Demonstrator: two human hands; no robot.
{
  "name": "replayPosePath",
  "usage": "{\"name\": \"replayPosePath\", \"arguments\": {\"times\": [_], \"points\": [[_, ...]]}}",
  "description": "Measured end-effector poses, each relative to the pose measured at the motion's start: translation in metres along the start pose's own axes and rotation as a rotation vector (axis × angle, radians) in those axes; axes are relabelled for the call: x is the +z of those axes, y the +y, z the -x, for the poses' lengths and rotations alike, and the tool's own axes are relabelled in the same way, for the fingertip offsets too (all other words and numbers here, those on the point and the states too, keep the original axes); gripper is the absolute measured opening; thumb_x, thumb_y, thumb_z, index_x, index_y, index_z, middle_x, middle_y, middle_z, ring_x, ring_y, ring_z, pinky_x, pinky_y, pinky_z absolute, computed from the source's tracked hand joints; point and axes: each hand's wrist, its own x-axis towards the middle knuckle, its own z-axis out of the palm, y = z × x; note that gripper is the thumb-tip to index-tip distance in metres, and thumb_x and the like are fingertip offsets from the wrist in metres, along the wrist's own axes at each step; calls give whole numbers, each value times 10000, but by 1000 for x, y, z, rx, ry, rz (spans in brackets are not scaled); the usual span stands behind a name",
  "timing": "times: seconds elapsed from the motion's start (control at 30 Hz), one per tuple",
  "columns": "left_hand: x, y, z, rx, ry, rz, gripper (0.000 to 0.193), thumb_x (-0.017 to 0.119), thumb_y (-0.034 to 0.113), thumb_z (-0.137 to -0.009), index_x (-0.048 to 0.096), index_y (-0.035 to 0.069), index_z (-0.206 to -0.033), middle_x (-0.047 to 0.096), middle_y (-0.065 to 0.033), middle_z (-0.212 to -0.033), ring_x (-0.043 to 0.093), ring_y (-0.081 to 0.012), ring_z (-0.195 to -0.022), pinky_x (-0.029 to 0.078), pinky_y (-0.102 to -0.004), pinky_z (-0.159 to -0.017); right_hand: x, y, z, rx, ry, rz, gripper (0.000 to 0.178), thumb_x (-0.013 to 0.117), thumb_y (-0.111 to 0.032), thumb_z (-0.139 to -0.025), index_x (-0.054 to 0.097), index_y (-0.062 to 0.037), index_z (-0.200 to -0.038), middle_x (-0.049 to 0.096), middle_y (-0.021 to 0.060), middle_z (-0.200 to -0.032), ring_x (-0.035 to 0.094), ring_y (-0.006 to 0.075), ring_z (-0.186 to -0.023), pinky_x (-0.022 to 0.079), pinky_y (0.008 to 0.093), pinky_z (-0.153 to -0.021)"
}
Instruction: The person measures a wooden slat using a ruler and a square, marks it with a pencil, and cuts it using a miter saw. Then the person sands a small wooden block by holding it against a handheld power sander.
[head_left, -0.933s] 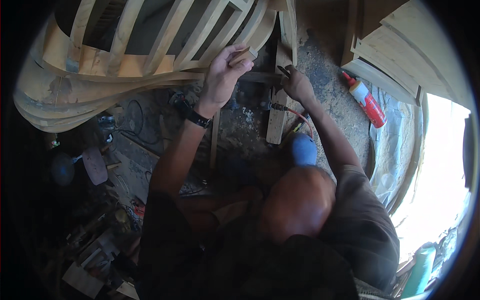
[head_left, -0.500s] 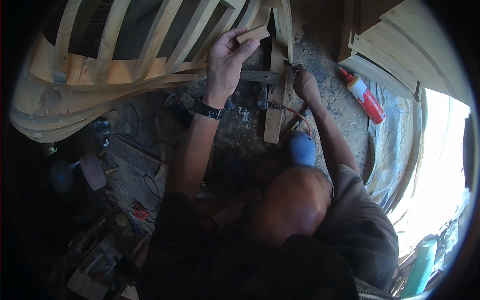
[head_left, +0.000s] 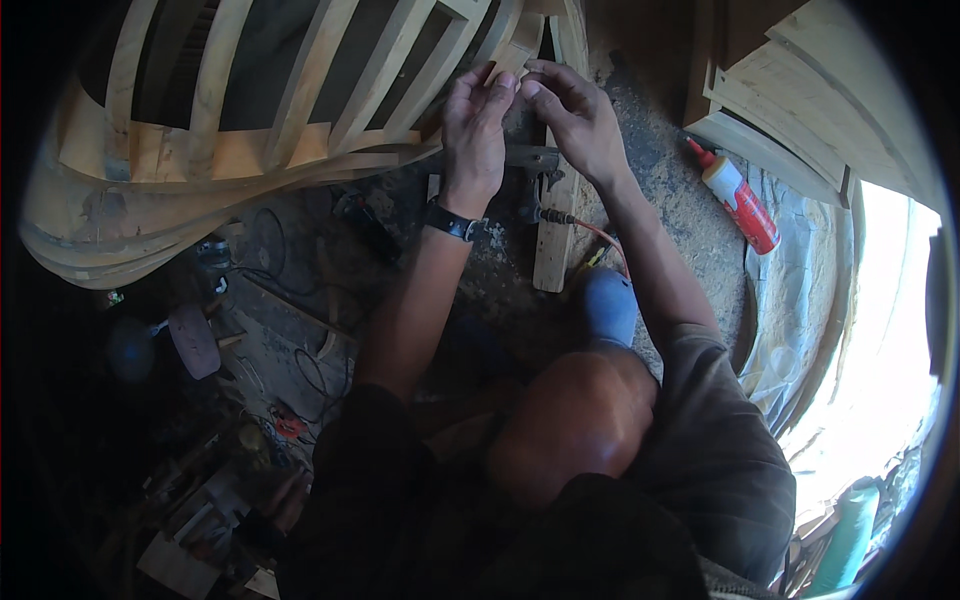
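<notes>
My left hand (head_left: 478,125), with a dark wristband, is closed around a small wooden block (head_left: 517,52), which the fingers largely cover. Close against it, my right hand (head_left: 582,115) has thumb and forefinger pinched together by the block's near end. Whatever lies in that pinch is too small or too covered to make out. Below the hands, a dark metal air tool (head_left: 533,190) with an orange hose (head_left: 605,238) rests across a wooden plank (head_left: 551,258).
A curved, slatted wooden frame (head_left: 290,140) fills the upper left. To the right lie a red-and-white glue bottle (head_left: 740,205) with a red nozzle and a wooden cabinet-like piece (head_left: 790,120). My knee (head_left: 575,420) is in front; cables and tools litter the lower left.
My right hand has moved up and left from the plank to meet the block; the dark slim tool it held no longer shows. My left hand has shifted slightly right and down.
</notes>
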Motion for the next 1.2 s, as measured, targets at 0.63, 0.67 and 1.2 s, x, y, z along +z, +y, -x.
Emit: {"name": "replayPosePath", "arguments": {"times": [0.63,0.67,1.2], "points": [[-18,2,-21,254,-58,-857,376,612,149,-1014,594,-27,-1346,702,-160,-1245,685,-247,-1137,511,-368,-1008,8,13,-40,-23,47,231,279,651,-137,-991,671,34,-1211,745,98,-1011,685,125,-944,525,283,-858],[-20,-5,-22,375,-12,-950,381,591,176,-1021,593,-18,-1349,684,-184,-1271,672,-295,-1151,504,-400,-1011,11,16,-43,-111,95,222,275,652,-151,-984,662,19,-1200,735,126,-1003,694,177,-919,535,318,-824],[-6,-36,-57,483,194,-957,656,637,455,-997,539,-38,-1419,568,-308,-1407,531,-459,-1315,428,-482,-1096,20,32,-63,-247,149,443,312,564,-141,-969,630,-49,-1260,691,229,-1072,694,388,-963,549,425,-816]]}}
